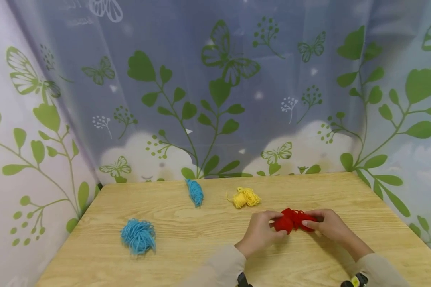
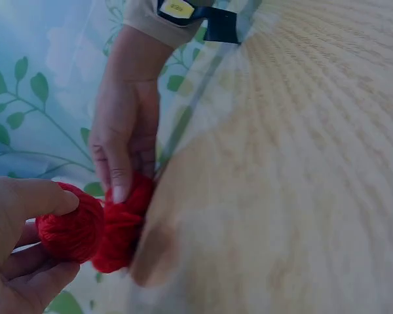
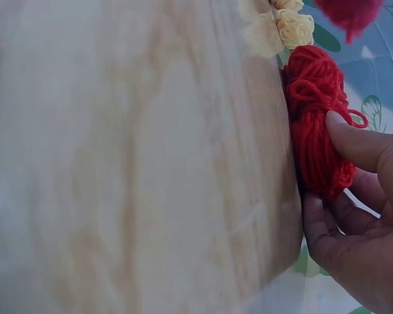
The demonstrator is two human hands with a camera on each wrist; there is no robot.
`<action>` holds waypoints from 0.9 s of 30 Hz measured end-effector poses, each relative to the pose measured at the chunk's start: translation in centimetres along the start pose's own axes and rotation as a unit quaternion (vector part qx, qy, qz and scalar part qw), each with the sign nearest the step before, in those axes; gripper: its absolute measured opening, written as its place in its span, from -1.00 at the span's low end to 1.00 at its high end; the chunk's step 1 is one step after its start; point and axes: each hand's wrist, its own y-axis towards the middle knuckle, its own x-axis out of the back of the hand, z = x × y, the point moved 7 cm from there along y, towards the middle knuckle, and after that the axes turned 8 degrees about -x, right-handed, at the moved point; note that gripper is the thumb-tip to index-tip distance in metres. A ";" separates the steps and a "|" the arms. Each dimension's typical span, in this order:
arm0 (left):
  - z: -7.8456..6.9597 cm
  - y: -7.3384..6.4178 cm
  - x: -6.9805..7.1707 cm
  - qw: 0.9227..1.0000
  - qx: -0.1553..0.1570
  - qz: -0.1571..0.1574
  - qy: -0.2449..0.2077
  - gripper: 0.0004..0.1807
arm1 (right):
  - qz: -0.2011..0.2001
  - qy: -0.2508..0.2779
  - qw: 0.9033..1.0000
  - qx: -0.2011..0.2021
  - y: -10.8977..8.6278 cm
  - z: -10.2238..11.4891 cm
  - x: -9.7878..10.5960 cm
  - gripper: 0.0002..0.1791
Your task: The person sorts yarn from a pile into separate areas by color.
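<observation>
The person's left hand (image 1: 261, 230) has its grip clamped round a compact red ball of wound yarn (image 2: 72, 226), just beside a longer, looped red yarn skein (image 3: 318, 124) that the right hand's grip pinches (image 1: 328, 225), toward the right of the pale wood-grain tabletop (image 1: 201, 255). Behind them lies a loopy yellow yarn bundle (image 1: 240, 200); farther left are a slim blue yarn skein (image 1: 195, 193) and a shaggy, rounded blue yarn bundle (image 1: 138, 236).
</observation>
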 end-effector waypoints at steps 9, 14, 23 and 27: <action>2.0 0.2 -2.5 0.999 0.035 -0.024 0.006 -0.64 | 0.000 0.008 1.000 0.013 0.1 0.1 -0.1 -0.52; 1.9 0.4 -3.0 0.998 0.050 -0.046 -0.016 -0.64 | 0.007 0.026 1.000 0.008 0.0 -0.1 -0.1 -0.53; 1.6 1.0 -4.2 0.997 0.038 -0.055 0.039 -0.62 | 0.007 0.029 1.000 0.007 0.0 -0.4 -0.2 -0.53; 1.5 1.0 -4.2 0.997 0.033 -0.057 0.045 -0.62 | 0.005 0.026 1.000 0.006 0.0 -0.4 -0.1 -0.54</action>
